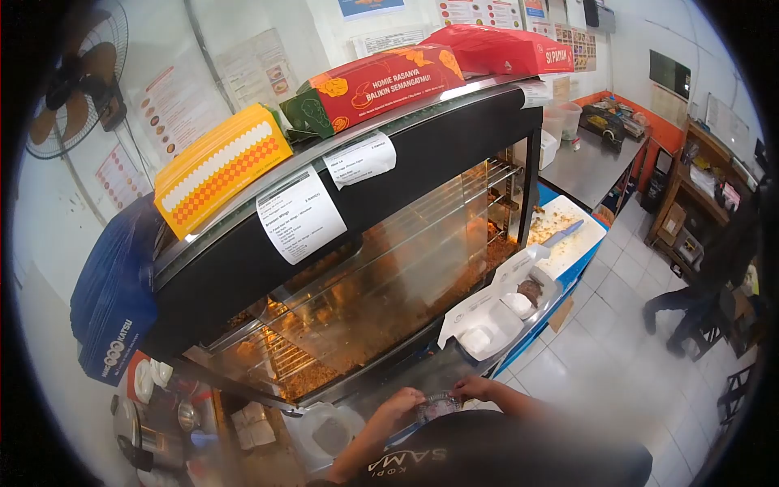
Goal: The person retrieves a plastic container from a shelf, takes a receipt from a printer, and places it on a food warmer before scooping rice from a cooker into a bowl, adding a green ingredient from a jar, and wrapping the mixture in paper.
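Observation:
Low in the view, my left hand (403, 399) and my right hand (475, 389) hold a small clear plastic item (439, 407) between them, close to my dark shirt. The fingers of both hands are closed on its edges. Just beyond them lies an open white takeaway box (501, 305) with white mounds and a brown piece of food in it. Behind the hands stands a black-framed glass warming cabinet (381, 280) with crumbs and wire racks inside. Two paper order slips (300, 215) hang on its front.
Yellow (223, 166), red (385, 85) and blue (114, 300) packaging lies on top of the cabinet. A knife (561, 234) rests on a crumb-covered white board. A pot (150, 434) stands at the lower left. A person in dark clothes (690, 304) is at the far right.

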A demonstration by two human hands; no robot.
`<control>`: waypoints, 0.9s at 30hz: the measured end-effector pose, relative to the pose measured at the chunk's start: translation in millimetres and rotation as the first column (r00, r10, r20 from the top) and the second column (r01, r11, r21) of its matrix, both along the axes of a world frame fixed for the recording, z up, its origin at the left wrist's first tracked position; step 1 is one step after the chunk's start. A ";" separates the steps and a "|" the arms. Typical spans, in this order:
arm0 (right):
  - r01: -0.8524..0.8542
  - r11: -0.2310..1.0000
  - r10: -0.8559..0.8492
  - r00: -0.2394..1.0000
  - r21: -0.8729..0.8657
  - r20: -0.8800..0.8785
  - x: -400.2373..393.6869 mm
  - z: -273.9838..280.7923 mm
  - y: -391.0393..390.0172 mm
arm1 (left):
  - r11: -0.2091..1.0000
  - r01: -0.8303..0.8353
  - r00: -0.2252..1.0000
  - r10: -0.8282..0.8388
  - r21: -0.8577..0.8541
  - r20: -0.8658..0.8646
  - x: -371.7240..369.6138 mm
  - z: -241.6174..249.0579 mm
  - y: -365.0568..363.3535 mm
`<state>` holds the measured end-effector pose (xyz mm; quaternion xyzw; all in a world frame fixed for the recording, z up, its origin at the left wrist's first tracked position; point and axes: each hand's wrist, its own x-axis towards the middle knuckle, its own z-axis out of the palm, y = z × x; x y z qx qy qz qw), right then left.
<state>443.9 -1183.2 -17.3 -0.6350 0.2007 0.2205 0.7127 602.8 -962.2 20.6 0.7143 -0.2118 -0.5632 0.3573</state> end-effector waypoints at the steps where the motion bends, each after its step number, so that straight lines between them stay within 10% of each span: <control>1: -0.025 0.999 0.024 1.000 -0.043 -0.015 0.9 3.9 -1.4 | 1.000 0.004 1.000 -0.004 0.021 0.012 -1.8 6.5 -0.7; 9: 0.028 0.989 -0.030 0.999 -0.148 -0.013 7.0 -6.1 1.9 | 0.994 -0.103 0.966 0.093 -0.028 -0.242 8.8 11.1 9.2; 17: 0.058 0.990 -0.060 0.998 0.130 0.006 6.0 -8.3 1.7 | 0.991 -0.128 0.979 0.133 0.037 -0.157 5.2 10.5 14.0; 20: -0.008 0.999 0.010 0.998 -0.037 0.064 8.6 -6.6 -1.8 | 0.990 -0.131 0.984 0.135 0.044 -0.117 6.1 22.5 6.0; 27: 0.320 0.938 -0.327 0.945 0.135 0.029 11.9 13.7 6.1 | 0.932 -0.357 0.926 0.345 -0.062 -0.155 13.7 5.7 -0.8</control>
